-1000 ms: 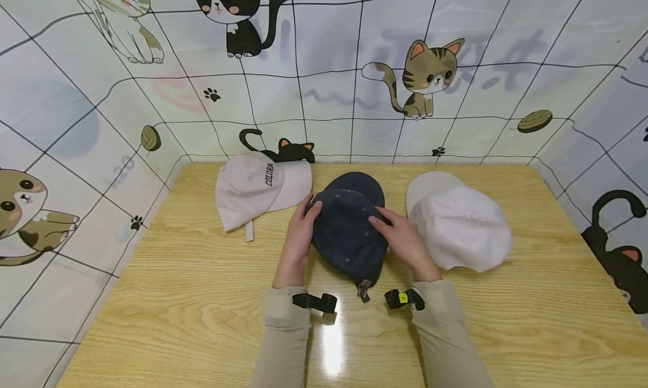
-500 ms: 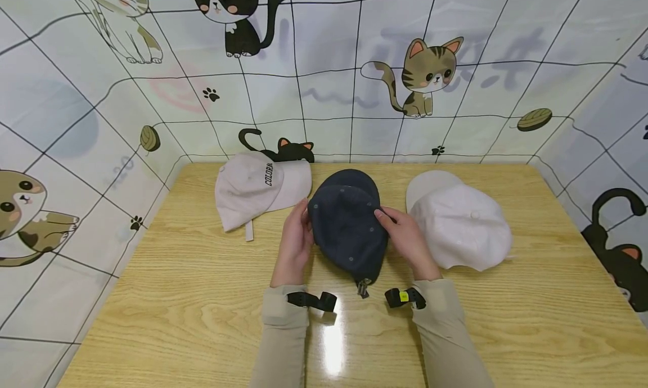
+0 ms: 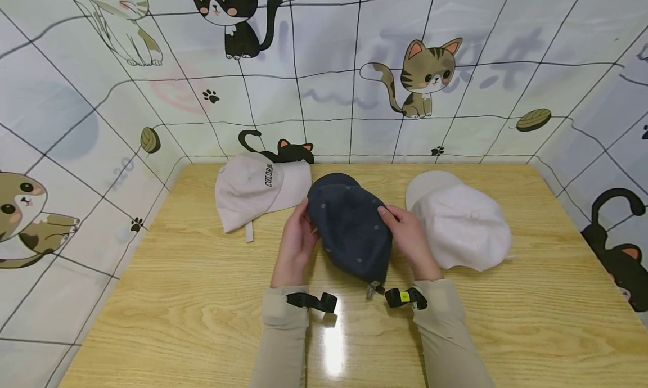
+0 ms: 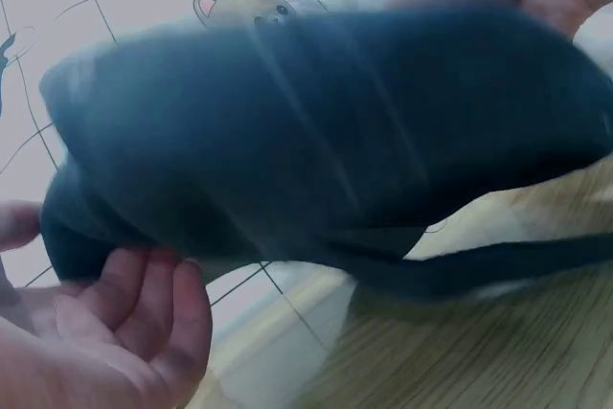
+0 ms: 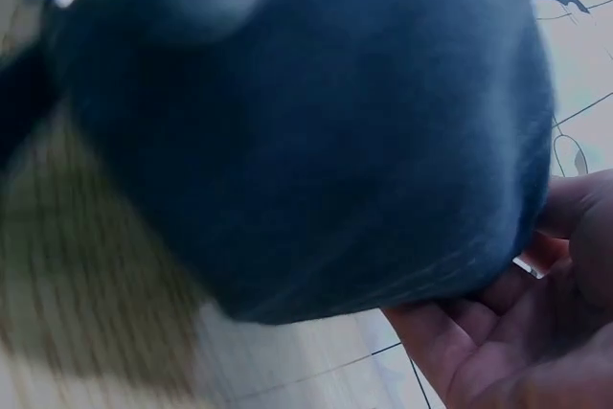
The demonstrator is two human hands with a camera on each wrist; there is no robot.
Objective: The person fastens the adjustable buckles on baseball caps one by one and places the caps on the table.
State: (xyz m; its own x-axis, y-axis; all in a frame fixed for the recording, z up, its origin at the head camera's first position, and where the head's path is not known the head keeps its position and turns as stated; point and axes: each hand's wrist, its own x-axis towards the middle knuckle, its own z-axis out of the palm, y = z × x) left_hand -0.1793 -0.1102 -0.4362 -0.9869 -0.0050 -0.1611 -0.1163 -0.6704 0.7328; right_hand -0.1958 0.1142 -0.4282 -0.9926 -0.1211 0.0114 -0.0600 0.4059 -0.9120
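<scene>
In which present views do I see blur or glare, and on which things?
Head: mostly sharp, bright glare on the table between the sleeves; left wrist: navy cap blurred, fingers of the left hand clearer; right wrist: navy cap and table smeared.

The widest room lay over the pale wood-grain table, outside both beige sleeves. Between the left hand and the right hand, the dark navy fabric cap blocked the middle. The pale pink fabric cap with black lettering crowded the left hand, the white fabric cap the right, and the cat-printed white wall sheet barred passage beyond the table's far edge.
</scene>
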